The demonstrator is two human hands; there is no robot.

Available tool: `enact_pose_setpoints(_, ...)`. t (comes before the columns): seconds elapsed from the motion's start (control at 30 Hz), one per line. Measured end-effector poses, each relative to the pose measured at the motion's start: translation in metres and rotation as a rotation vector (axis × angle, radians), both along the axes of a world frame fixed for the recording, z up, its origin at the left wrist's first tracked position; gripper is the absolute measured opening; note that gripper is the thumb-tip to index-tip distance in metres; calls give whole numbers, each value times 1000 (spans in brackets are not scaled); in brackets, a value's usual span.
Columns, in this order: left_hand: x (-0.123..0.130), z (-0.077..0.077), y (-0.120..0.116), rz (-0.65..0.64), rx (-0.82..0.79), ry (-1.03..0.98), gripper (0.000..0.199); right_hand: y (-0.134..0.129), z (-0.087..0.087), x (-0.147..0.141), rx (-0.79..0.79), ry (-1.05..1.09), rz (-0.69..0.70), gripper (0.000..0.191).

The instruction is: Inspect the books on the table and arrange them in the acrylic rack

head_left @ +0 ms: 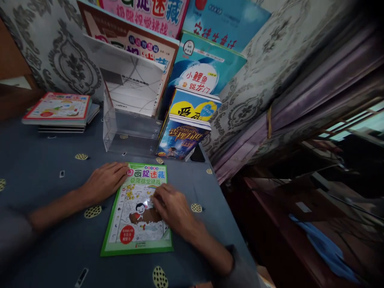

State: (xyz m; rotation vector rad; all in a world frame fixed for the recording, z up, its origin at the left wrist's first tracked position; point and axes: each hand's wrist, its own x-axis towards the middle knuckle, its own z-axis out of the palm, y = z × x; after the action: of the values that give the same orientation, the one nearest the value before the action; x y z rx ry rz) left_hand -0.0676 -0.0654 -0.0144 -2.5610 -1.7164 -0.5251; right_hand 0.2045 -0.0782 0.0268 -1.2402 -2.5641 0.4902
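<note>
One green-bordered hidden-picture book (138,220) lies flat on the table (54,160); the left hand (105,182), fingers extended, touches its far-left corner, gripping nothing; the right hand (172,206), fingers curled, covers its right side, hold unclear.

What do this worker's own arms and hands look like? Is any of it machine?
No machine parts or cables show: these are a person's ungloved left hand and ungloved right hand, each with five-fingered human build partly in view. I see no watch or bracelet. Dark grey cloth sleeves, the left and right, leave both forearms partly bare.
</note>
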Motion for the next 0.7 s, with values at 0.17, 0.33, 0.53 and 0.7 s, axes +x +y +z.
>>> enact_pose_setpoints(0.17,-2,-3,0,-28,4,-45,53,25,-18,-22,113,31,215,30)
enact_pose_setpoints(0.33,-1,-5,3,-45,5,-70,55,38,-38,-20,107,73,223,48)
enact_pose_setpoints(0.53,1,-3,4,-72,75,-21,54,46,-43,-8,83,76,171,54)
enact_pose_setpoints(0.7,4,1,3,-95,143,18,52,57,-47,5,124,80,70,48)
